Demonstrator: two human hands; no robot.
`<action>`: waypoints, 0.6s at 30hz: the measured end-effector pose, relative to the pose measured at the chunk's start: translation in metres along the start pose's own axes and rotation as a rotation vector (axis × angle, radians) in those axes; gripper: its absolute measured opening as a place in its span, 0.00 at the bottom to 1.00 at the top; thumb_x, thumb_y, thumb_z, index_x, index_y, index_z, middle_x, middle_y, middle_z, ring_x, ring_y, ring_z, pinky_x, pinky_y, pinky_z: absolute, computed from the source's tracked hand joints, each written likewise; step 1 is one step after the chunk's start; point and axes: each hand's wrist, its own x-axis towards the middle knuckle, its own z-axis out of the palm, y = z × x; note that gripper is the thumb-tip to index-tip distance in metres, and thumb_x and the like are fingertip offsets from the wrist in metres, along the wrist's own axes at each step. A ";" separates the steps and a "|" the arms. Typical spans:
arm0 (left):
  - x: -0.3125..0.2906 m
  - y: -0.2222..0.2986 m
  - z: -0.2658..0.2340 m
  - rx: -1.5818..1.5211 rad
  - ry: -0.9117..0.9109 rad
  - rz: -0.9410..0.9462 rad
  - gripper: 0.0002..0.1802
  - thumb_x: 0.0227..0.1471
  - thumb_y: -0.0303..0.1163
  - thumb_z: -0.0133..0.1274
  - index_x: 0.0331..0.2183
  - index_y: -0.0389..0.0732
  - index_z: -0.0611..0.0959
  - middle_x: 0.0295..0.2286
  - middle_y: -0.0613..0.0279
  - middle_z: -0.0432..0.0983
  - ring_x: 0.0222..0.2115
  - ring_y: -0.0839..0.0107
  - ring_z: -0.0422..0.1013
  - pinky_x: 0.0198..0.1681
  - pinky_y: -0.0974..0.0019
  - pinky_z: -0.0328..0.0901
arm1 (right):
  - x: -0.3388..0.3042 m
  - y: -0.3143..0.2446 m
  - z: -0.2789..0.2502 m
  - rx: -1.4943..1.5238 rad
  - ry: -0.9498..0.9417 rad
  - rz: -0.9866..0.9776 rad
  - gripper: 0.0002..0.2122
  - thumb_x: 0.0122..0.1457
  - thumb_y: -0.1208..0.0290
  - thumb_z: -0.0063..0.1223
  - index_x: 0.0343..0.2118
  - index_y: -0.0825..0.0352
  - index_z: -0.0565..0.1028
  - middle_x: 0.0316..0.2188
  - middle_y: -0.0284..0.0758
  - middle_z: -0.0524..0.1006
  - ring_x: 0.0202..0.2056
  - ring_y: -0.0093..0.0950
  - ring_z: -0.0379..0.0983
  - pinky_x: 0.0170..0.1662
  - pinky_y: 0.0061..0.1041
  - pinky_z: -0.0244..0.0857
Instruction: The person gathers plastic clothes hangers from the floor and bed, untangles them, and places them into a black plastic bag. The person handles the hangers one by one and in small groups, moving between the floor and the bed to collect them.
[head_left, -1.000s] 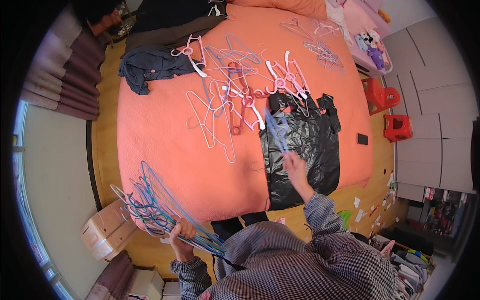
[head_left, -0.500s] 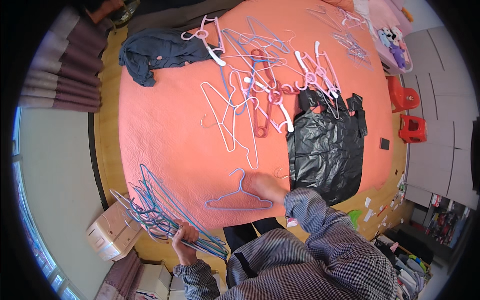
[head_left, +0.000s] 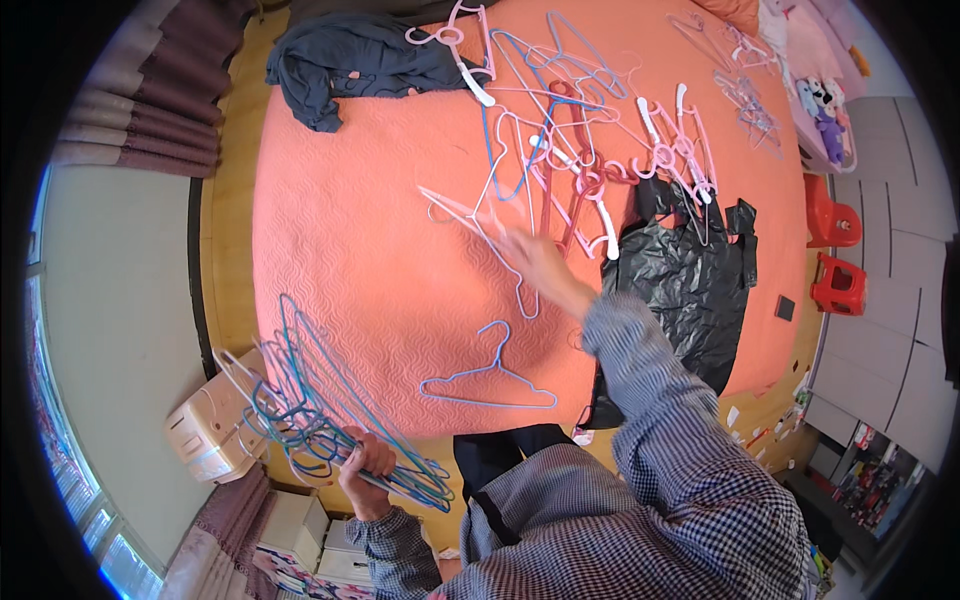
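Note:
My left hand is closed round a bundle of blue, teal and white wire hangers, fanned out past the bed's near left edge. Over the middle of the bed, my right hand is closed on a white hanger; both are smeared by motion. Beside that hand lies another white hanger. Between my hands and nearer to me, a single light-blue hanger lies flat. Just beyond my right hand is a tangled pile with a dark red hanger and pink hangers.
The bed has a quilted coral cover. A black plastic bag lies to the right, a dark garment at the far left. More hangers lie at the far right. Red stools and a beige box stand beside the bed.
My right hand has moved away from me, from beside the light-blue hanger to the white hangers, and one of these has shifted with it. My left hand keeps its bundle. The view has shifted slightly.

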 end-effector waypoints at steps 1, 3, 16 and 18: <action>-0.007 0.004 -0.004 -0.016 0.025 0.022 0.11 0.51 0.29 0.47 0.39 0.41 0.70 0.15 0.71 0.53 0.14 0.81 0.50 0.18 0.74 0.50 | -0.023 -0.033 -0.011 0.129 -0.102 0.036 0.09 0.61 0.69 0.42 0.37 0.69 0.72 0.18 0.37 0.72 0.19 0.24 0.63 0.24 0.26 0.60; -0.011 0.008 -0.010 -0.052 0.050 0.045 0.11 0.51 0.29 0.46 0.39 0.41 0.70 0.15 0.71 0.53 0.14 0.81 0.50 0.18 0.74 0.50 | -0.076 -0.048 -0.023 0.195 -0.424 0.217 0.10 0.62 0.68 0.42 0.41 0.67 0.71 0.23 0.26 0.73 0.24 0.14 0.61 0.26 0.24 0.60; 0.006 -0.014 0.000 0.001 0.002 -0.034 0.08 0.50 0.29 0.48 0.35 0.41 0.70 0.15 0.71 0.52 0.14 0.81 0.50 0.19 0.74 0.49 | -0.007 0.011 0.056 -0.703 0.230 0.031 0.06 0.52 0.72 0.46 0.30 0.69 0.70 0.27 0.40 0.73 0.28 0.38 0.73 0.27 0.37 0.66; 0.018 -0.017 0.012 0.025 -0.017 -0.093 0.06 0.50 0.31 0.48 0.28 0.42 0.68 0.15 0.71 0.51 0.14 0.81 0.50 0.19 0.74 0.49 | 0.019 0.040 0.065 -0.732 0.096 0.093 0.06 0.53 0.71 0.44 0.30 0.68 0.70 0.26 0.40 0.73 0.27 0.38 0.73 0.26 0.37 0.66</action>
